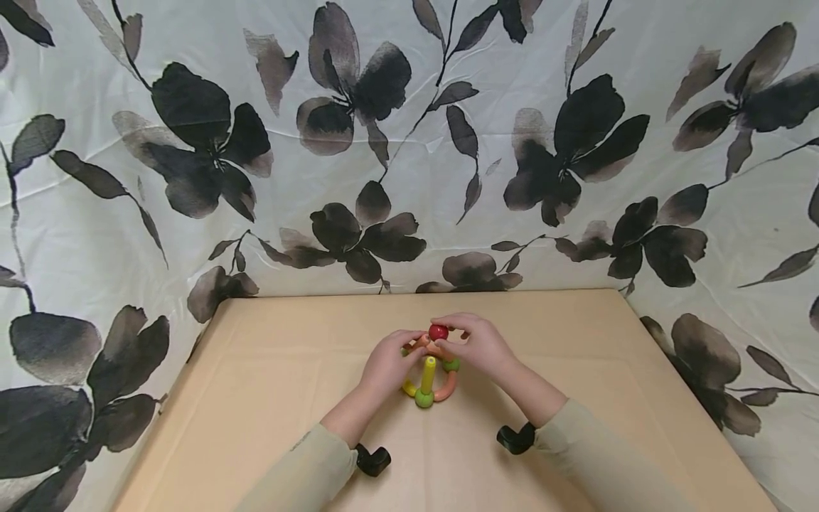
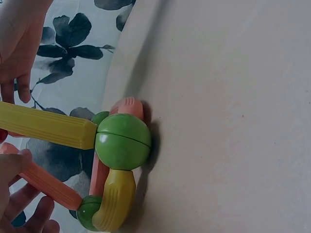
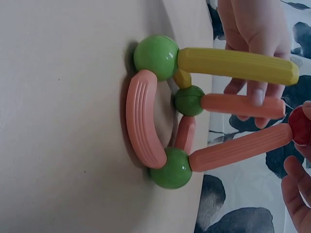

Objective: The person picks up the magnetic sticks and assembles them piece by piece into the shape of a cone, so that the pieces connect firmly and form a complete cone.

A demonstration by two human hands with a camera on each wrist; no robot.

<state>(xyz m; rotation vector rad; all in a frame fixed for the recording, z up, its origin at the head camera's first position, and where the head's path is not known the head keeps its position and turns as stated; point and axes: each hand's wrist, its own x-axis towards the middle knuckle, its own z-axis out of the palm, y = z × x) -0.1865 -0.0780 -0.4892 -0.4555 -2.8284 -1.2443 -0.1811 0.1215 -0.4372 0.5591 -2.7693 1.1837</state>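
A toy frame of green balls and ribbed rods stands mid-table. Its base is a ring with a curved orange piece [image 3: 142, 124] and green balls [image 3: 156, 57]. A yellow rod [image 3: 237, 66] and two orange rods [image 3: 240, 146] rise from the balls towards a red ball [image 1: 438, 332] at the top. My right hand [image 1: 476, 345] pinches the red ball, which sits on the tip of one orange rod. My left hand [image 1: 389, 363] holds the other orange rod [image 2: 46, 183] between thumb and fingers, near its upper end.
The tan table [image 1: 269, 370] is backed and flanked by a white cloth with dark flowers [image 1: 358, 142]. The table's edges fall away at left and right. Black wrist camera mounts [image 1: 373, 459] sit on both forearms near the front.
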